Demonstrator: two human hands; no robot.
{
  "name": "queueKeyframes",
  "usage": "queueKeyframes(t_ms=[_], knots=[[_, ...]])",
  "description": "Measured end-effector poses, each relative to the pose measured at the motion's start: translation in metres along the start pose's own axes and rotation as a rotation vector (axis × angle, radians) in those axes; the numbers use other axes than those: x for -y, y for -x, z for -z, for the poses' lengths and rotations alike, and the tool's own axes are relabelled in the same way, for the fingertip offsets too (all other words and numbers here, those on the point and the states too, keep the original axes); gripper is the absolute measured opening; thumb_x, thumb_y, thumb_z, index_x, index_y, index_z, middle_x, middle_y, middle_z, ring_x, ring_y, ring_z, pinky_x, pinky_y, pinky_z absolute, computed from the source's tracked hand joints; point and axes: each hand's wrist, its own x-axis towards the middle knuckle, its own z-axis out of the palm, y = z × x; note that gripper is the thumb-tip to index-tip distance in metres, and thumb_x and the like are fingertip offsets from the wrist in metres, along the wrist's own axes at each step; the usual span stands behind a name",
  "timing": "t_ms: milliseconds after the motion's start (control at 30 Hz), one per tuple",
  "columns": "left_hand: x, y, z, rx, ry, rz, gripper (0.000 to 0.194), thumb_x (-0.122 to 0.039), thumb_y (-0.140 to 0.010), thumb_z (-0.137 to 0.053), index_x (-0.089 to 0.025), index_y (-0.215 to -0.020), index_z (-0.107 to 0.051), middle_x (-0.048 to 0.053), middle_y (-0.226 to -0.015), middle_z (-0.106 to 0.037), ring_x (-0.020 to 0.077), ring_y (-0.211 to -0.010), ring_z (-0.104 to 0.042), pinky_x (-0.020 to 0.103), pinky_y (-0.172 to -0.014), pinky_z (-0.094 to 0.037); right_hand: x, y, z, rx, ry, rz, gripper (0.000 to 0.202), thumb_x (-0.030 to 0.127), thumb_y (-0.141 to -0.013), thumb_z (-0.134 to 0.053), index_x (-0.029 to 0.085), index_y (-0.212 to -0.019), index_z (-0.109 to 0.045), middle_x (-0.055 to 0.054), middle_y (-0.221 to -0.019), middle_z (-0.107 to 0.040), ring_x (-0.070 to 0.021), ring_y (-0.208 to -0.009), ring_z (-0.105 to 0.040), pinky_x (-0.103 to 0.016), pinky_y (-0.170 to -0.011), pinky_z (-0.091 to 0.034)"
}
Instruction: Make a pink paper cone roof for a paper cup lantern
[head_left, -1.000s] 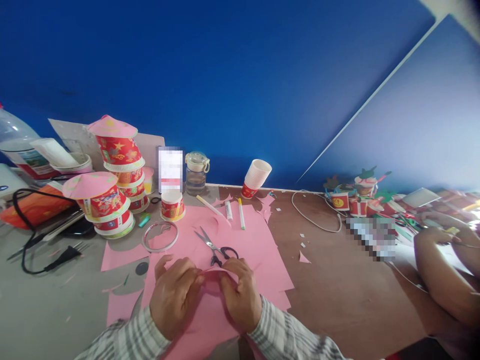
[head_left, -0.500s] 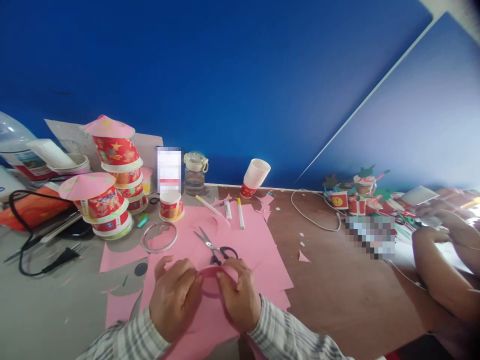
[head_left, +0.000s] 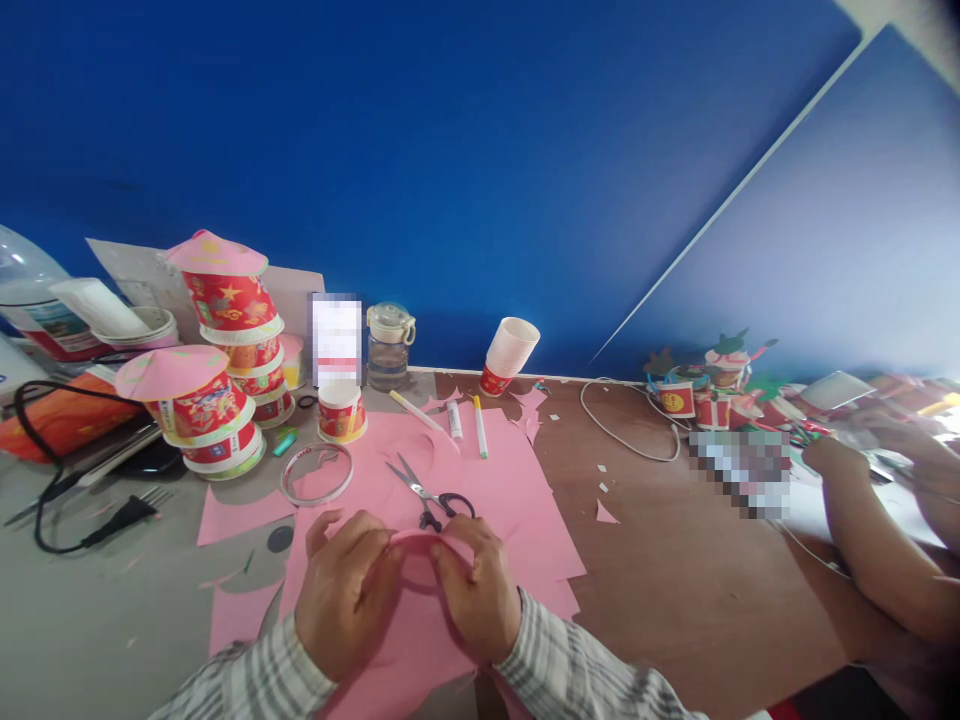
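Both of my hands pinch a small curved piece of pink paper (head_left: 417, 545) at the lower middle. My left hand (head_left: 349, 590) grips its left end and my right hand (head_left: 478, 590) its right end, thumbs close together. Beneath them lie large pink paper sheets (head_left: 517, 500). Just beyond my fingers rest scissors (head_left: 424, 492) with black handles, blades partly open. Left of the scissors is a roll of tape (head_left: 317, 474). A glue stick (head_left: 455, 420) and a marker with a yellow cap (head_left: 481, 428) lie farther back on the sheets.
Red paper-cup towers with pink cone tops (head_left: 225, 300) stand at left, near a black plug (head_left: 127, 520). A single cup (head_left: 342, 412), a glass jar (head_left: 388, 350) and stacked cups (head_left: 510, 355) stand behind. At right, another person's arm (head_left: 870, 530) reaches over the table.
My left hand has shifted very slightly left, still holding the paper. The other person's near hand at the right has moved left and up.
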Motion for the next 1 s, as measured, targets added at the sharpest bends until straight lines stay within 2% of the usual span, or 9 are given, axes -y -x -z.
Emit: queueKeyframes(t_ms=[67, 133, 233, 333, 500, 633, 767, 1000], knots=[[0.000, -0.001, 0.001, -0.003, 0.016, 0.013, 0.025, -0.029, -0.073, -0.035, -0.028, -0.054, -0.052, -0.010, -0.051, -0.050, 0.0126, -0.052, -0.050, 0.034, -0.075, -0.026, 0.000, 0.001, 0.000, 0.061, 0.025, -0.011, 0.011, 0.019, -0.077, -0.056, 0.020, -0.068, -0.064, -0.001, -0.063, -0.062, -0.0204, -0.062, -0.057, -0.028, -0.058, -0.042], [0.001, -0.002, 0.002, -0.007, 0.012, 0.000, 0.026, -0.029, -0.074, -0.035, -0.028, -0.054, -0.053, -0.010, -0.050, -0.050, 0.0124, -0.051, -0.050, 0.034, -0.074, -0.027, 0.001, 0.001, 0.001, 0.062, 0.023, 0.009, 0.008, 0.019, -0.076, -0.056, 0.021, -0.076, -0.064, -0.002, -0.069, -0.063, -0.0216, -0.066, -0.058, -0.030, -0.062, -0.043], [0.005, -0.001, 0.005, -0.063, -0.022, -0.091, 0.023, -0.028, -0.074, -0.036, -0.032, -0.071, -0.058, -0.008, -0.056, -0.058, 0.0138, -0.056, -0.054, 0.037, -0.078, -0.024, 0.002, 0.002, 0.003, 0.047, -0.003, 0.077, 0.016, 0.012, -0.070, -0.055, 0.022, -0.080, -0.063, -0.002, -0.072, -0.064, -0.0220, -0.067, -0.058, -0.032, -0.064, -0.044], [0.009, 0.001, 0.008, -0.132, -0.063, -0.201, 0.027, -0.025, -0.074, -0.037, -0.036, -0.089, -0.056, -0.007, -0.059, -0.061, 0.0146, -0.057, -0.056, 0.041, -0.082, -0.021, 0.002, 0.002, 0.003, 0.021, 0.011, 0.162, 0.028, 0.008, -0.063, -0.053, 0.023, -0.084, -0.062, -0.002, -0.073, -0.064, -0.0231, -0.066, -0.059, -0.033, -0.062, -0.044], [0.008, 0.002, 0.010, -0.166, -0.105, -0.290, 0.035, -0.025, -0.073, -0.042, -0.036, -0.105, -0.047, -0.006, -0.063, -0.064, 0.0162, -0.058, -0.058, 0.043, -0.082, -0.022, -0.003, 0.000, 0.003, -0.087, 0.107, 0.328, 0.026, 0.008, -0.066, -0.053, 0.023, -0.085, -0.063, -0.002, -0.071, -0.066, -0.0207, -0.062, -0.061, -0.034, -0.065, -0.043], [0.003, 0.002, 0.010, -0.218, -0.089, -0.285, 0.033, -0.031, -0.071, -0.044, -0.031, -0.103, -0.047, -0.002, -0.064, -0.065, 0.0193, -0.060, -0.059, 0.045, -0.079, -0.027, -0.004, 0.001, 0.004, -0.108, 0.153, 0.349, 0.026, 0.010, -0.070, -0.053, 0.025, -0.090, -0.062, -0.002, -0.073, -0.067, -0.0206, -0.062, -0.061, -0.036, -0.068, -0.042], [0.003, 0.005, 0.008, -0.271, -0.078, -0.303, 0.029, -0.029, -0.068, -0.047, -0.033, -0.096, -0.049, -0.002, -0.065, -0.064, 0.0199, -0.061, -0.059, 0.046, -0.079, -0.028, -0.005, 0.003, 0.005, -0.083, 0.154, 0.347, 0.035, 0.011, -0.071, -0.051, 0.029, -0.099, -0.060, -0.003, -0.079, -0.067, -0.0231, -0.066, -0.063, -0.039, -0.071, -0.041], [0.007, 0.007, 0.006, -0.241, -0.140, -0.317, 0.029, -0.029, -0.065, -0.044, -0.033, -0.093, -0.054, -0.002, -0.064, -0.059, 0.0184, -0.058, -0.057, 0.044, -0.076, -0.028, -0.004, 0.002, 0.007, -0.052, 0.179, 0.407, 0.037, 0.012, -0.072, -0.048, 0.029, -0.105, -0.058, -0.004, -0.080, -0.067, -0.0227, -0.064, -0.061, -0.039, -0.068, -0.039]])
